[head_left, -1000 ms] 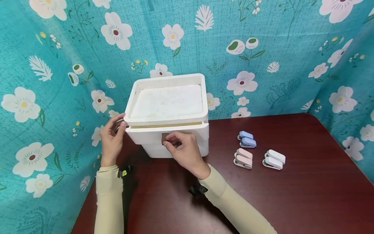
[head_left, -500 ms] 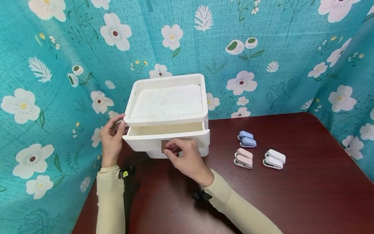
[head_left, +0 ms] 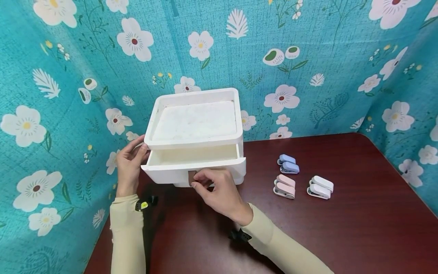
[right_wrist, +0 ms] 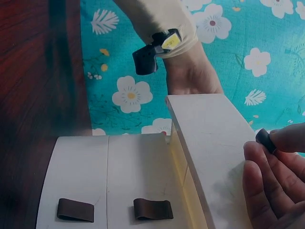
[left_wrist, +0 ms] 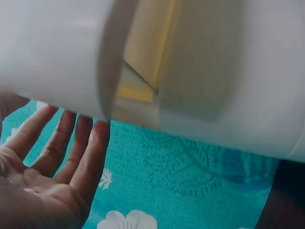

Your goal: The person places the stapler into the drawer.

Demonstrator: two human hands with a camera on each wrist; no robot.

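Note:
A small white drawer cabinet (head_left: 191, 142) stands at the back left of the table, its top a shallow tray. Its top drawer (head_left: 164, 174) is pulled partway out, showing a cream interior with nothing visible in it. My right hand (head_left: 220, 194) pinches the drawer's brown pull tab (right_wrist: 265, 140) between thumb and fingers. At the cabinet's upper left front corner, my left hand (head_left: 129, 167) rests against the side, and the left wrist view shows its fingers (left_wrist: 86, 157) nearly straight along the edge.
To the right lie mini staplers in pairs: blue staplers (head_left: 288, 163), pink staplers (head_left: 284, 186) and white staplers (head_left: 320, 187). Two lower drawers carry brown tabs (right_wrist: 152, 209) in the right wrist view. A flowered teal cloth (head_left: 212, 57) hangs behind the dark red table (head_left: 342, 236).
The top drawer has slid out toward the person, from a narrow gap to a wide opening, with the right hand drawing its tab. The left hand stays at the cabinet's corner.

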